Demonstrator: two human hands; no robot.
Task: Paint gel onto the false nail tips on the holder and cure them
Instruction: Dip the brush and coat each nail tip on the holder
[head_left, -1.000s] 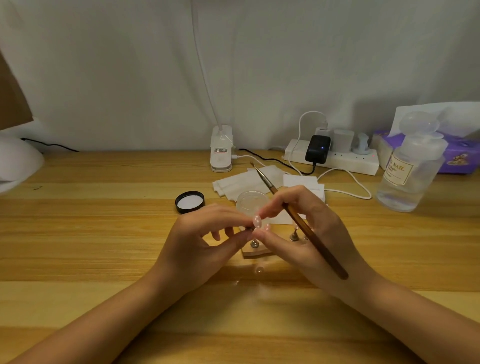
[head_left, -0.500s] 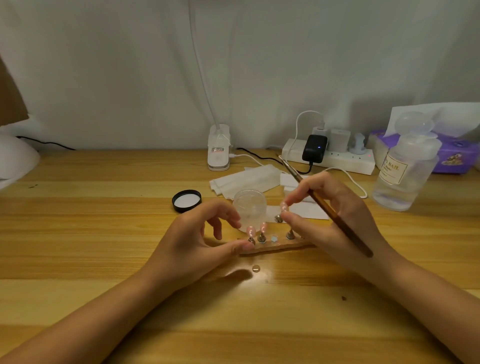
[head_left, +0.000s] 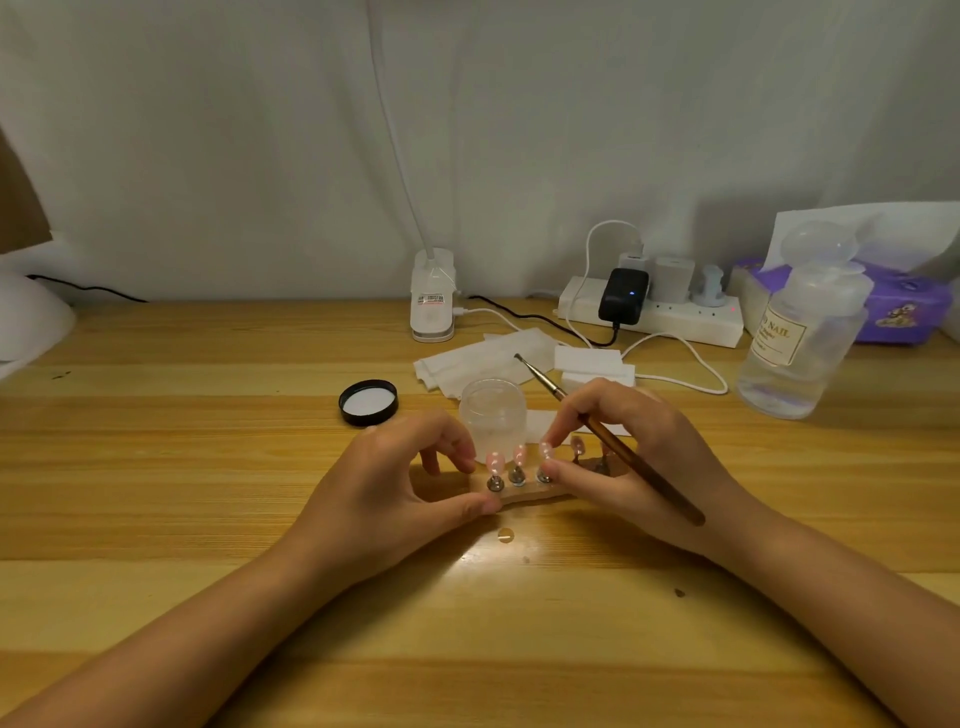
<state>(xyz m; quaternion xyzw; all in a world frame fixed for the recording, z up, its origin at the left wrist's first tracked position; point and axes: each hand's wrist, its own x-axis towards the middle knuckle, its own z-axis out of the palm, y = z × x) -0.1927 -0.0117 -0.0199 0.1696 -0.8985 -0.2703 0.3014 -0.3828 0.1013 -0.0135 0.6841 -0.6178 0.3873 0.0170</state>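
Left hand: thumb tip pressed to the near left end of the wooden holder, fingers loosely curled above it, nothing enclosed.
Right hand: clasps a brush whose tip points far-left, while thumb and forefinger pinch the third nail tip.
Nail tips: five pink ones on metal pegs, in a row; the right two are half hidden by the right hand.
Behind: one open clear jar just beyond the holder, its black lid to the left, white wipes farther back.
Far right: one clear bottle, a power strip, a purple tissue box.

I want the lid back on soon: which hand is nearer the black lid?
Left. The left hand lies just in front of the black lid; the right hand is farther right, past the jar.
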